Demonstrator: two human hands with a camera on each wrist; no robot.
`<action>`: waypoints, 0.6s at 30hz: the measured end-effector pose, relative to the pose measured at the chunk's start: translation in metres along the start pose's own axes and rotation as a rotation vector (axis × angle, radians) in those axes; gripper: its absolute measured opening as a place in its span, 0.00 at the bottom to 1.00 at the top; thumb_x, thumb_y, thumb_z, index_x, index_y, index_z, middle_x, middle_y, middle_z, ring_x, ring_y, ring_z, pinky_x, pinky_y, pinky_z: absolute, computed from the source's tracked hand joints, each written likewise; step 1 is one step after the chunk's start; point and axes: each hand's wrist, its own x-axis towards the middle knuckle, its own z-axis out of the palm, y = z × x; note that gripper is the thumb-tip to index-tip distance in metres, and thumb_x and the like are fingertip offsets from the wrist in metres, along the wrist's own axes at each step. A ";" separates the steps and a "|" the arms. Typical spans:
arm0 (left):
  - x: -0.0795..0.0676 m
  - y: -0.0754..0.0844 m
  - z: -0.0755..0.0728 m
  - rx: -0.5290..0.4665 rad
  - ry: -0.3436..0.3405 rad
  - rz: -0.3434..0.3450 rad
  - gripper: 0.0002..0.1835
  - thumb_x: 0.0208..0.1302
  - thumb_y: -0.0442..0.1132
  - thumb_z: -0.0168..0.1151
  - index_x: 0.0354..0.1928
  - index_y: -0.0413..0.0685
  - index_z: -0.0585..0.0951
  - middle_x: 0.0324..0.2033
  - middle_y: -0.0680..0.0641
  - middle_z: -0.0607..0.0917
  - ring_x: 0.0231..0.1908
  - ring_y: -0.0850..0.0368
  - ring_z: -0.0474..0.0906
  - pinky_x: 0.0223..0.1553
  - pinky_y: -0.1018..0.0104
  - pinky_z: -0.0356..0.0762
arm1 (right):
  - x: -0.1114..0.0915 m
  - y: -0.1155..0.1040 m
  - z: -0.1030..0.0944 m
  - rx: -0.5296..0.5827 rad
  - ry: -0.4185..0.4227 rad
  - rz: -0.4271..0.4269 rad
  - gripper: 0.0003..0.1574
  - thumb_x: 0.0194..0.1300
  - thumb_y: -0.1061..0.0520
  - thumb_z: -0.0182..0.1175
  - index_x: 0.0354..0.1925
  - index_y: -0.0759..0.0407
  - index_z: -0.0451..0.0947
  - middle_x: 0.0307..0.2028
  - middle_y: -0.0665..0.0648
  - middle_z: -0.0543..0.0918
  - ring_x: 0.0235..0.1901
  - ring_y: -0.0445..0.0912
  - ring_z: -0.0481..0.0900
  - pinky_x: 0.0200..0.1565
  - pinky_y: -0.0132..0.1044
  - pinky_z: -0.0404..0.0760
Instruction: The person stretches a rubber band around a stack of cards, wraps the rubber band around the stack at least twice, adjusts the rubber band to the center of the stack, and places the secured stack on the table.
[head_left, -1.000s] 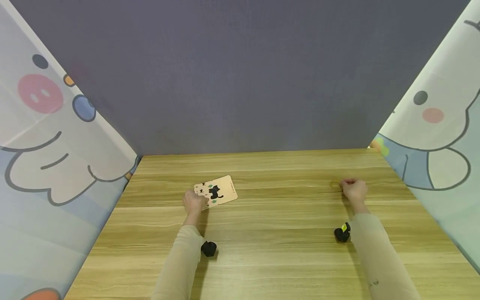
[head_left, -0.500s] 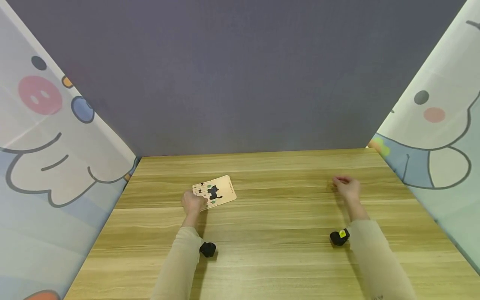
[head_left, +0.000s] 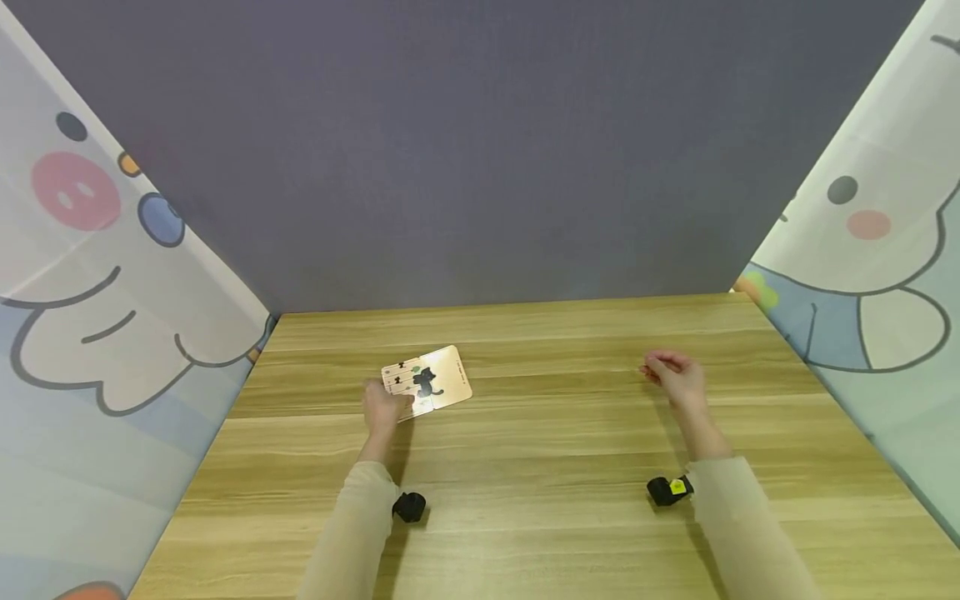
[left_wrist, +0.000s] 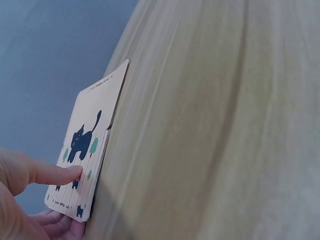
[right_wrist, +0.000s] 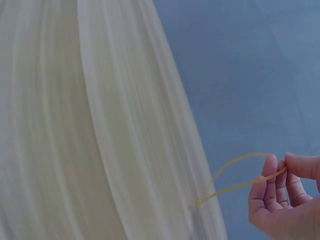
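Note:
My left hand [head_left: 384,407] pinches the lower left end of a flat cream card [head_left: 448,375] printed with a black cat, green trees and fence lines. In the left wrist view the thumb [left_wrist: 55,174] lies over the printed face of the card [left_wrist: 102,95], with the other fingers beneath. A small step shows along the card's edge. Well to the right, my right hand [head_left: 678,383] is raised over the table. In the right wrist view it pinches one end of a thin yellow rubber band [right_wrist: 235,187] between thumb and fingers, and the loop hangs out from them.
The wood-grain table [head_left: 525,467] reaches back to a dark grey panel [head_left: 495,158]. Cartoon-printed curtains [head_left: 67,333] flank both sides. A small black camera is strapped at each wrist.
My right hand has moved left across the table with the rubber band, turning slightly. My left hand stays on the card, which has barely shifted.

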 end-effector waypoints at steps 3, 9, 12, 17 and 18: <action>0.000 -0.003 -0.001 -0.084 -0.032 0.019 0.28 0.38 0.24 0.65 0.46 0.19 0.68 0.39 0.26 0.75 0.40 0.35 0.72 0.43 0.49 0.77 | -0.004 0.003 0.003 0.061 -0.004 0.020 0.12 0.52 0.59 0.64 0.36 0.64 0.76 0.31 0.59 0.81 0.26 0.42 0.80 0.28 0.27 0.84; -0.002 -0.007 -0.001 -0.256 -0.073 0.020 0.30 0.41 0.20 0.63 0.50 0.19 0.66 0.40 0.26 0.76 0.39 0.38 0.75 0.35 0.63 0.82 | -0.036 -0.026 0.023 0.108 -0.070 0.058 0.08 0.57 0.58 0.60 0.36 0.59 0.77 0.31 0.53 0.80 0.29 0.40 0.79 0.33 0.28 0.83; -0.002 -0.009 -0.001 -0.279 -0.086 0.015 0.33 0.42 0.21 0.63 0.53 0.21 0.63 0.42 0.26 0.74 0.41 0.38 0.74 0.36 0.67 0.81 | -0.059 -0.057 0.042 0.149 -0.085 0.122 0.04 0.62 0.62 0.54 0.35 0.60 0.75 0.28 0.51 0.79 0.28 0.40 0.79 0.34 0.28 0.83; -0.005 -0.011 -0.002 -0.354 -0.149 -0.003 0.33 0.49 0.25 0.60 0.57 0.22 0.58 0.46 0.27 0.72 0.45 0.37 0.71 0.39 0.69 0.81 | -0.059 -0.053 0.043 0.307 -0.122 0.142 0.03 0.62 0.63 0.53 0.35 0.61 0.73 0.28 0.51 0.77 0.27 0.41 0.79 0.34 0.29 0.83; -0.005 -0.012 -0.002 -0.369 -0.161 -0.010 0.33 0.51 0.26 0.60 0.58 0.23 0.57 0.47 0.27 0.71 0.46 0.38 0.71 0.40 0.69 0.80 | -0.060 -0.052 0.044 0.326 -0.130 0.137 0.03 0.62 0.62 0.53 0.34 0.60 0.74 0.28 0.51 0.77 0.27 0.41 0.78 0.34 0.28 0.83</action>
